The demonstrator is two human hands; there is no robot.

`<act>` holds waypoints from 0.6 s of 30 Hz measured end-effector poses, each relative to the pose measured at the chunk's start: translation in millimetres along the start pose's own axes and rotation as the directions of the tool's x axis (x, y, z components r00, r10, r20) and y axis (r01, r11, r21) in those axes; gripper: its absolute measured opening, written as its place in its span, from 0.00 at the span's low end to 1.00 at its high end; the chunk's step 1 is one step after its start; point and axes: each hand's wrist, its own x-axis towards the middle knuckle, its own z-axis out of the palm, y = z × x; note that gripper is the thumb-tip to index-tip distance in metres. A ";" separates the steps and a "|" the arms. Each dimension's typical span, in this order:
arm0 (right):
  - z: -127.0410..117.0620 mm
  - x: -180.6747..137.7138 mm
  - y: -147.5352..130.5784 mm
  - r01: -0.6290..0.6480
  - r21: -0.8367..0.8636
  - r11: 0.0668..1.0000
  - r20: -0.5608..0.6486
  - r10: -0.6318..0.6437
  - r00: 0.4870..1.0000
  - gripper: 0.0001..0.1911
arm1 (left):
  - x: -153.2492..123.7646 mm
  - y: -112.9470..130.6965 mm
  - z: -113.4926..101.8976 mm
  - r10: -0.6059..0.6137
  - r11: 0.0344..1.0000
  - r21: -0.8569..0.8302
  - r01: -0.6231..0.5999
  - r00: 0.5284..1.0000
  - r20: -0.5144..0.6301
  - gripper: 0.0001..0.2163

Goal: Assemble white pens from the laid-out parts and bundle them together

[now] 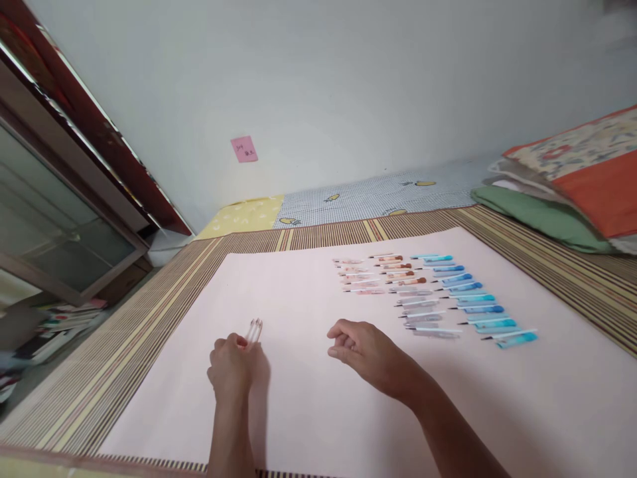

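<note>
My left hand (229,368) is closed in a fist around a small bundle of clear pen barrels (254,329), whose ends stick up out of the fist. My right hand (359,348) hovers just to the right, fingers curled loosely, with nothing visible in it. Both hands are over a large pale pink sheet (298,292). Farther right on the sheet lie rows of pen parts: pink and orange ones (378,272), clear ones (423,312) and blue ones (478,302), each with a thin refill beside it.
The pink sheet lies on a striped woven mat (124,345). Folded bedding and a green pillow (542,219) sit at the right. A pink sticky note (243,149) is on the white wall. A wooden-framed glass cabinet (64,219) and stacked books (54,325) are at the left.
</note>
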 end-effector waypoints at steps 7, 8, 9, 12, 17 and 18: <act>15.1 3.9 0.0 0.080 -0.131 0.988 0.112 -0.066 0.991 0.09 | -22.6 31.6 -4.9 0.091 0.840 -0.494 -0.223 0.957 -0.277 0.12; 16.7 5.1 1.8 0.086 -0.147 0.985 0.132 -0.067 0.989 0.10 | -26.9 38.0 -5.0 0.101 0.801 -0.541 -0.254 0.950 -0.297 0.11; 16.4 6.3 4.2 0.088 -0.159 0.983 0.139 -0.066 0.988 0.10 | -30.8 43.9 -4.8 0.109 0.765 -0.579 -0.281 0.943 -0.314 0.11; -0.2 7.5 15.9 0.086 -0.193 0.977 0.053 -0.077 0.996 0.11 | -38.0 55.7 -3.9 0.132 0.677 -0.666 -0.315 0.941 -0.312 0.12; -67.3 0.9 48.2 -0.143 -0.287 0.947 -0.356 0.034 0.934 0.10 | -36.5 57.0 -6.1 0.101 0.560 -0.792 -0.243 0.969 -0.226 0.14; -79.3 1.4 54.0 -0.212 -0.288 0.934 -0.437 0.069 0.897 0.10 | -35.7 56.5 -7.0 0.091 0.534 -0.814 -0.229 0.973 -0.214 0.14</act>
